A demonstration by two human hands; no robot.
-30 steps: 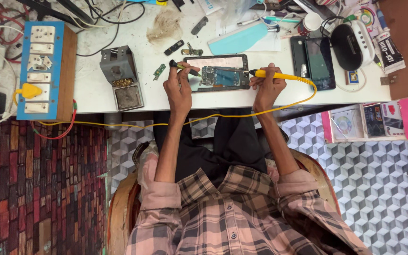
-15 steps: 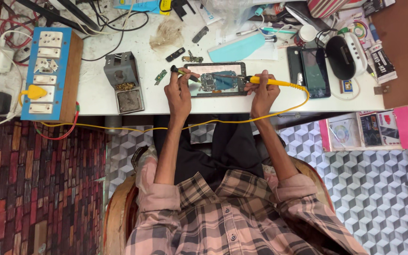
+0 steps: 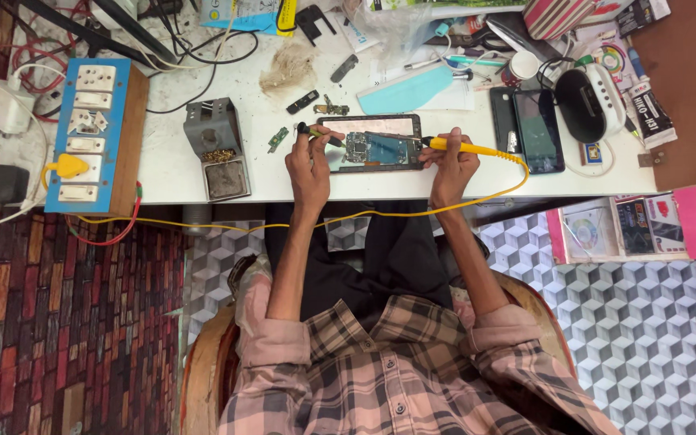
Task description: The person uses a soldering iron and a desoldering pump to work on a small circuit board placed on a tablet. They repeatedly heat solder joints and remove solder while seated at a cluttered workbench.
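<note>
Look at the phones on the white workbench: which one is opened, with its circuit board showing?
The black phone between the left hand and right hand: its blue-green circuit board is exposed. The two dark phones to the right lie closed, side by side.

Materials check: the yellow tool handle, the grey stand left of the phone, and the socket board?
Yellow soldering iron handle, in the right hand: looks like glossy moulded plastic, uniform colour. Grey stand: seemingly painted sheet metal, with folded edges and scuffed, dull finish. Socket board: blue-painted face with bare brown sides, probably wood; its white sockets look plastic.
</note>
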